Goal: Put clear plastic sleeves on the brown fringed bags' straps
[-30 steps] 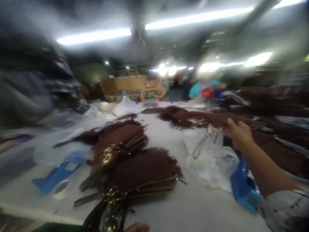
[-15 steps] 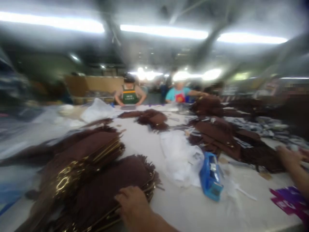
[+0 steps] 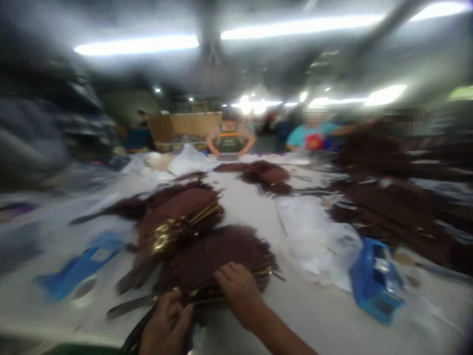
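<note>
Two stacks of brown suede-like bags with fringes and gold zips lie before me. On the nearer bag stack [image 3: 225,249], my right hand [image 3: 238,291] rests with its fingers laid over the top near the zipped edge. My left hand [image 3: 168,320] is at the near left corner of that stack, fingers curled and thumb close to them, closed on the edge of a bag; the exact grip is blurred. A dark strap [image 3: 131,305] sticks out beside it. Just behind is the other bag stack [image 3: 181,207], with gold rings [image 3: 162,239] at its left end.
To the right stand a blue tape dispenser [image 3: 375,281] and crumpled white plastic [image 3: 314,236]. More brown bags [image 3: 399,207] are heaped beyond. On the left lie a blue packet [image 3: 83,264] and a tape roll [image 3: 84,292]. Two people [image 3: 229,140] are across the table.
The view has turned left, so everything sits further right. My left hand has come into view at the near stack's corner. My right hand remains on the stack.
</note>
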{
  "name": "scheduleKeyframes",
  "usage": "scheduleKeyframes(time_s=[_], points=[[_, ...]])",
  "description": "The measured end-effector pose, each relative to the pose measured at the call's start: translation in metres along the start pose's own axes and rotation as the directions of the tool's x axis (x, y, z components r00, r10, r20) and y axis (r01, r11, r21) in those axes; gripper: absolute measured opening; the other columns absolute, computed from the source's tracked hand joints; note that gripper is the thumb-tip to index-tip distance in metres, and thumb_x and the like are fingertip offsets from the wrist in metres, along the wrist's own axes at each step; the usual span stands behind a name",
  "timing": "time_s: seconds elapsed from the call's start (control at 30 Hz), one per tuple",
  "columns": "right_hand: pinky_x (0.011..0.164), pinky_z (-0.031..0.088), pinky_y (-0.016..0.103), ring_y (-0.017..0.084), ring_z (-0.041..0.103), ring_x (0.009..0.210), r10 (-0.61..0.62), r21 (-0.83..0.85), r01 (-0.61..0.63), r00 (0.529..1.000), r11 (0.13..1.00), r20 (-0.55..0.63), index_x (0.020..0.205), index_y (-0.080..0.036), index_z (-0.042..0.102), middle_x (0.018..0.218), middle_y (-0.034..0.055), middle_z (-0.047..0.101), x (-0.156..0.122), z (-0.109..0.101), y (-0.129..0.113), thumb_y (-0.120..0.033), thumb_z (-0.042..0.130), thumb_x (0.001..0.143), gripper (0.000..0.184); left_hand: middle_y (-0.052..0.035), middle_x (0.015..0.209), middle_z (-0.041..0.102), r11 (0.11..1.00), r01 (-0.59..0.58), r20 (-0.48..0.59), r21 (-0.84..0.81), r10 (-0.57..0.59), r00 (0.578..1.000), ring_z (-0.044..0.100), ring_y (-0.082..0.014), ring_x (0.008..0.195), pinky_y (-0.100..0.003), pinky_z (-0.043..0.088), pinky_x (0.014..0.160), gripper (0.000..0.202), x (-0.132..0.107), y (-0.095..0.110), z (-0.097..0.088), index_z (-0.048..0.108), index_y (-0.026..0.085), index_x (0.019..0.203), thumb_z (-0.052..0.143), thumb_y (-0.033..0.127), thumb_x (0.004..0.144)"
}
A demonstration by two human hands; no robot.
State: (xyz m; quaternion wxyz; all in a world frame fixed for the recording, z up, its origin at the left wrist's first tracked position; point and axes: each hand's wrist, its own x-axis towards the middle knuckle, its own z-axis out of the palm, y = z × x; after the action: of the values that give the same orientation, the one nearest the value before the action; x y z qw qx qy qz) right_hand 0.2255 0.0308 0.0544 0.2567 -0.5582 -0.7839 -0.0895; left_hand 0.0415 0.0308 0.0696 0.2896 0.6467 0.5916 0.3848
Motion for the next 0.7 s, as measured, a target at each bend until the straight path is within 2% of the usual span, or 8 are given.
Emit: scheduleKeyframes(time_s=[0.1,0.17,0.23,0.33,0.43,0.53,0.6,0.7], points=[[0.086,0.043,0.033,0.020,0.056,0.099,0.069,0.132,-0.060,0.995,0.989,-0.070,0.111,-0.020,0.061,0.106,0.0062,0.066,-0.021,0.000,0.008,-0.008,0.049,0.089,0.028,0.0032,0.056,0.057,0.979,0.085,0.156,-0.185,-0.056,0.986,0.055,-0.0154,0.051,-0.024,0.043,0.050,0.045,-0.014,-0.013,-0.021,0.061,0.020,0.092,0.051,0.062,0.080],[0.087,0.044,0.033,0.020,0.057,0.099,0.050,0.146,-0.040,0.997,0.988,-0.065,0.109,-0.021,0.064,0.106,0.0058,0.067,-0.032,0.005,0.014,-0.004,0.046,0.087,0.033,0.0012,0.061,0.061,0.974,0.149,0.125,-0.169,-0.129,0.984,0.058,-0.0166,0.056,-0.025,0.044,0.053,0.043,-0.020,-0.024,-0.025,0.062,0.019,0.097,0.050,0.058,0.083],[0.088,0.045,0.033,0.020,0.058,0.099,0.024,0.123,-0.016,0.998,0.992,-0.066,0.108,-0.021,0.065,0.105,0.0062,0.067,-0.040,0.009,0.015,-0.002,0.045,0.084,0.036,-0.0025,0.076,0.067,0.984,0.154,0.048,-0.090,-0.150,0.987,0.064,-0.0195,0.070,-0.028,0.049,0.065,0.037,-0.026,-0.036,-0.026,0.062,0.019,0.103,0.050,0.050,0.085],[0.089,0.046,0.035,0.021,0.058,0.101,0.042,0.100,-0.035,0.997,0.994,-0.066,0.110,-0.020,0.065,0.107,0.0070,0.067,-0.044,0.011,0.011,-0.001,0.044,0.083,0.039,-0.0094,0.114,0.064,0.998,0.001,0.059,0.061,-0.005,0.998,0.061,-0.0250,0.104,-0.037,0.048,0.091,0.035,-0.032,-0.054,-0.020,0.059,0.020,0.115,0.052,0.037,0.086],[0.091,0.046,0.035,0.021,0.057,0.102,0.070,0.124,-0.064,0.997,0.990,-0.043,0.110,-0.021,0.065,0.108,0.0066,0.066,-0.043,0.010,0.009,-0.004,0.046,0.086,0.035,-0.0107,0.131,0.055,0.971,-0.167,0.164,0.170,0.139,0.977,0.048,-0.0273,0.124,-0.043,0.036,0.107,0.042,-0.037,-0.062,-0.007,0.056,0.021,0.124,0.055,0.028,0.083],[0.092,0.047,0.035,0.020,0.058,0.102,0.075,0.142,-0.067,0.996,0.988,-0.054,0.109,-0.020,0.065,0.107,0.0066,0.066,-0.042,0.008,0.008,-0.009,0.048,0.088,0.029,-0.0107,0.114,0.063,0.961,-0.181,0.250,0.209,0.127,0.960,0.054,-0.0276,0.112,-0.042,0.041,0.097,0.028,-0.039,-0.059,0.005,0.064,0.019,0.107,0.055,0.027,0.081],[0.089,0.049,0.034,0.020,0.059,0.100,0.087,0.147,-0.075,0.993,0.986,-0.078,0.109,-0.021,0.065,0.105,0.0065,0.067,-0.041,0.008,0.008,-0.011,0.048,0.090,0.027,-0.0091,0.095,0.067,0.970,-0.112,0.281,0.216,0.048,0.959,0.060,-0.0262,0.095,-0.039,0.046,0.084,0.018,-0.039,-0.056,0.010,0.066,0.019,0.090,0.053,0.028,0.082],[0.087,0.050,0.032,0.019,0.059,0.098,0.120,0.169,-0.102,0.988,0.980,-0.097,0.107,-0.021,0.065,0.103,0.0057,0.066,-0.039,0.007,0.007,-0.013,0.048,0.091,0.025,-0.0042,0.074,0.066,0.986,0.006,0.333,0.169,-0.062,0.941,0.060,-0.0225,0.074,-0.034,0.046,0.069,0.019,-0.036,-0.055,0.004,0.062,0.020,0.076,0.050,0.033,0.082]])
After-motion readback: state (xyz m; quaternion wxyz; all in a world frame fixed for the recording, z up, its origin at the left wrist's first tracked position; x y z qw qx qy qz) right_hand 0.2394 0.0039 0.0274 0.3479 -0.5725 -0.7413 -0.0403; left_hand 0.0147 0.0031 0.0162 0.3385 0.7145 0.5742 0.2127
